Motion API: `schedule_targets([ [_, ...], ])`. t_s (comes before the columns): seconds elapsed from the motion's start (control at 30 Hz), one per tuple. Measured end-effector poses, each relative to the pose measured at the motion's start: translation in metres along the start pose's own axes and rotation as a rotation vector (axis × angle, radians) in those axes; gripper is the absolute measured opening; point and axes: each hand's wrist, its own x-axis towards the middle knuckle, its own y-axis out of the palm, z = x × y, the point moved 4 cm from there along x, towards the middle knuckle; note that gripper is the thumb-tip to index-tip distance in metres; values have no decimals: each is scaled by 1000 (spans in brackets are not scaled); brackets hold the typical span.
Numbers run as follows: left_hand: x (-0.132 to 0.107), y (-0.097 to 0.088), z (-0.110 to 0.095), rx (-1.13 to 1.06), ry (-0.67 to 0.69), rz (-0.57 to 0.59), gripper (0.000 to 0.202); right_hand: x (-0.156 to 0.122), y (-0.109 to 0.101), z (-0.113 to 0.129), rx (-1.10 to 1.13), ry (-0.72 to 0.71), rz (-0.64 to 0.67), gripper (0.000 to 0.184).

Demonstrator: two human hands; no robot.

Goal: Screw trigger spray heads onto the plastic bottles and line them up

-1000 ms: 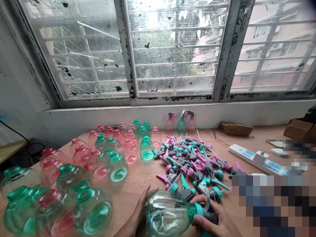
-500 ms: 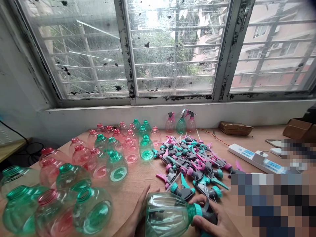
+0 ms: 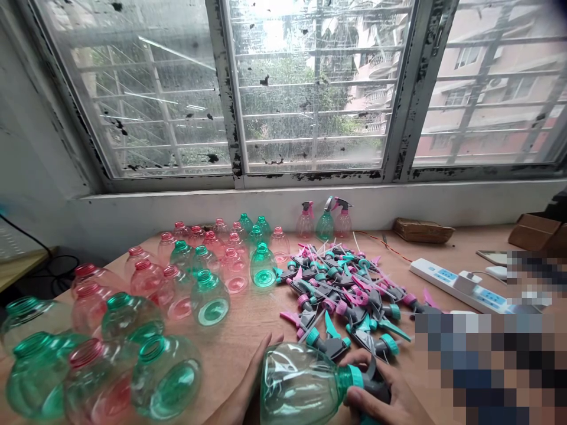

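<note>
A clear green spray bottle (image 3: 299, 383) lies on its side in front of me, its neck pointing right. My left hand (image 3: 248, 383) is wrapped round its base end, with most of the fingers hidden behind the bottle. At the neck, my right hand (image 3: 390, 392) grips the teal collar (image 3: 355, 376) and the grey spray head (image 3: 376, 383) fitted there, thumb on the near side. Just beyond the hands lies a heap of loose spray heads (image 3: 341, 283) in grey, pink and teal, with thin dip tubes.
Open pink and green bottles, such as a green one (image 3: 166, 378), stand across the table's left side. Three bottles with spray heads (image 3: 325, 224) stand by the wall. A power strip (image 3: 460, 286) and a brown package (image 3: 423, 230) are to the right; a blurred patch covers the lower right.
The bottle has turned slightly about its length, its ribs and highlights shifted. Both hands stay in almost the same place on it.
</note>
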Motion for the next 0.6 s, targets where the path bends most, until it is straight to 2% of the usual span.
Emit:
schedule_targets([
  [0.17,1,1,3,7,-62,-32,100,-1,1,4,17,12,-13,60],
  [0.3,2,5,0,-60,-22,-62,88,-3,4,9,70,26,-10,58],
  [0.47,4,5,3,-55,-45,-50,100,-3,5,9,79,27,-7,58],
  [0.6,3,6,6,-25,-86,-71,94,-2,4,7,60,11,-7,58],
])
